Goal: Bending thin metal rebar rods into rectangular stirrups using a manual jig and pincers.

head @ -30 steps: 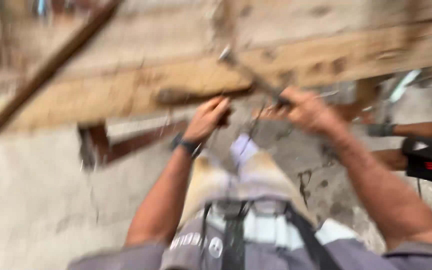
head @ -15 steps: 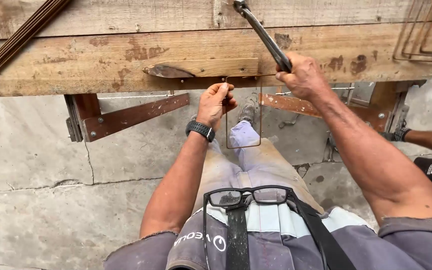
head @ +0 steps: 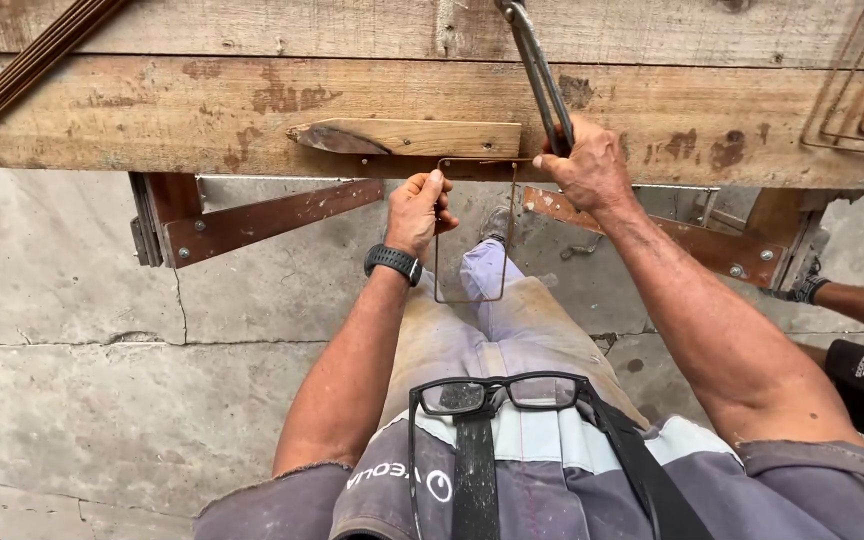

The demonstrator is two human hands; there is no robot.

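Observation:
My left hand grips the upper left corner of a thin steel wire bent into a rectangle, which hangs down from the edge of a wooden workbench. My right hand is closed around the lower end of a long dark metal bar tool that slants up over the bench top. A small wooden block is fixed on the bench edge just left of both hands. A black watch sits on my left wrist.
Bent wire frames lie on the bench at upper right. Long rods cross the upper left corner. Rusty metal braces hold the bench from below. Another person's arm reaches in at right. Concrete floor lies below.
The view has steadied from a blur. My left hand has moved up to the wire's top corner at the bench edge, and the bar tool now stands more upright.

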